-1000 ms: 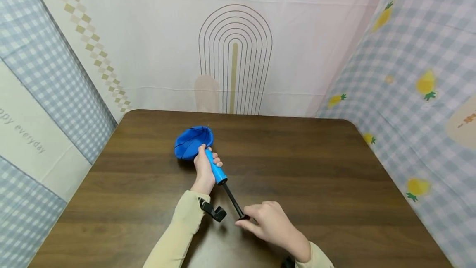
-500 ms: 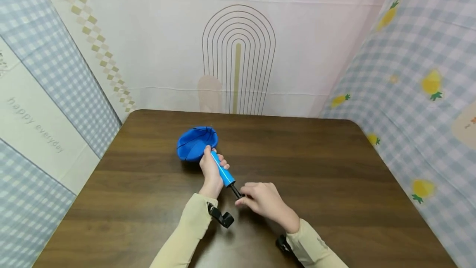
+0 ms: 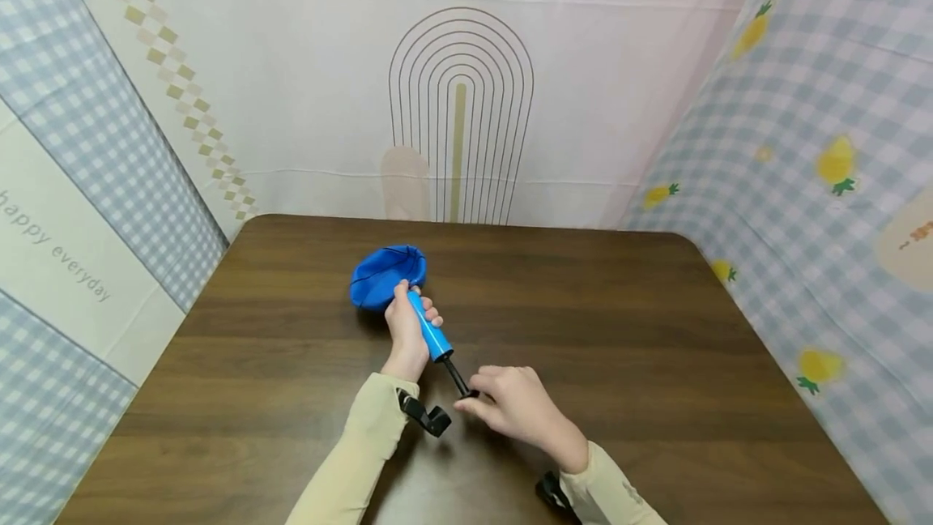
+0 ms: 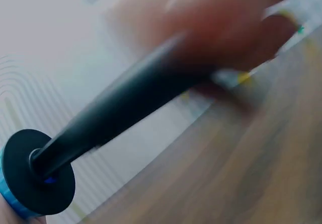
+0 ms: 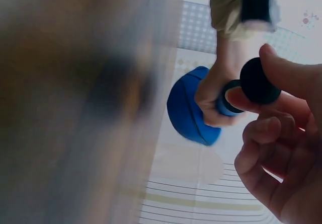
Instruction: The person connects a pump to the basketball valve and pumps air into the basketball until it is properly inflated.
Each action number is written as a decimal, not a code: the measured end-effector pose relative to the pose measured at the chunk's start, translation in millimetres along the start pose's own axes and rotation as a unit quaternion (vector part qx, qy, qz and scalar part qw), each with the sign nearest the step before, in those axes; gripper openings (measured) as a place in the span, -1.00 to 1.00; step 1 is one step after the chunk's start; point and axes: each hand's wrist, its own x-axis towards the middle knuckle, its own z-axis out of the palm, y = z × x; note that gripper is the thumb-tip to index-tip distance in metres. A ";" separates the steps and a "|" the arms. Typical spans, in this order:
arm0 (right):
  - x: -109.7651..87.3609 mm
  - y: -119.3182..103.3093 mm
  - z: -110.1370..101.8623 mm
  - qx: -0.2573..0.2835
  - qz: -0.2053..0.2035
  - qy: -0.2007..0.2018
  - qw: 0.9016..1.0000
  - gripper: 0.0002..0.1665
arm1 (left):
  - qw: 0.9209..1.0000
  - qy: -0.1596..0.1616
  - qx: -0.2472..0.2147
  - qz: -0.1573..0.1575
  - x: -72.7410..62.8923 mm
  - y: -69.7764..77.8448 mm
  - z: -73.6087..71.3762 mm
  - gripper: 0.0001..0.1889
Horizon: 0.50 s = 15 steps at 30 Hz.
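In the head view my left hand (image 3: pixel 408 332) grips the blue barrel of a hand pump (image 3: pixel 432 332). Its black rod runs out toward me, partly drawn. My right hand (image 3: pixel 519 405) pinches the black handle end of the rod between thumb and fingers; the right wrist view shows the round handle (image 5: pixel 259 80) there. At the barrel's far end sits a blue ball (image 3: pixel 386 275) with black seam lines, caved in like a bowl. Where pump and ball meet is hidden behind my left hand. The black rod (image 4: pixel 110 110) fills much of the left wrist view, with the right hand blurred.
A brown wooden table (image 3: pixel 619 330) lies under both hands. Behind it hangs a pale patterned cloth (image 3: pixel 321 87), with checked cloths (image 3: pixel 787 144) at the sides. Black camera mounts (image 3: pixel 426 414) sit on both wrists.
The right hand pushed the rod well into the barrel by half a second ago, and has since drawn it out a little toward me. The ball stays caved in.
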 end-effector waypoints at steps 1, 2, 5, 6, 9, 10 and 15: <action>-4.6 -1.7 -2.0 0.001 -0.003 -0.001 1.000 -0.56 | 1.000 0.005 -0.003 0.002 1.8 2.2 -1.5 -0.67; -9.3 -3.3 -3.9 0.003 -0.005 0.000 1.000 -0.56 | 1.000 0.011 -0.005 0.003 3.2 4.4 -3.0 -0.67; -20.8 -7.1 -8.5 0.015 -0.010 0.009 1.000 -0.56 | 1.000 0.022 -0.009 0.001 6.5 9.6 -6.1 -0.68; -22.8 -7.8 -9.2 0.020 -0.012 0.015 1.000 -0.57 | 1.000 0.022 -0.010 0.000 7.3 10.9 -6.9 -0.68; -24.0 -7.8 -9.7 0.031 -0.015 0.028 0.999 -0.59 | 0.999 0.024 -0.024 -0.003 7.9 12.9 -9.0 -0.69; -23.3 -7.1 -9.2 0.031 -0.015 0.030 0.999 -0.59 | 0.999 0.026 -0.029 -0.003 7.7 13.1 -9.6 -0.69; -13.9 1.7 -3.1 0.029 -0.003 0.011 1.000 -0.59 | 0.998 0.033 -0.044 0.006 2.0 9.0 -8.4 -0.69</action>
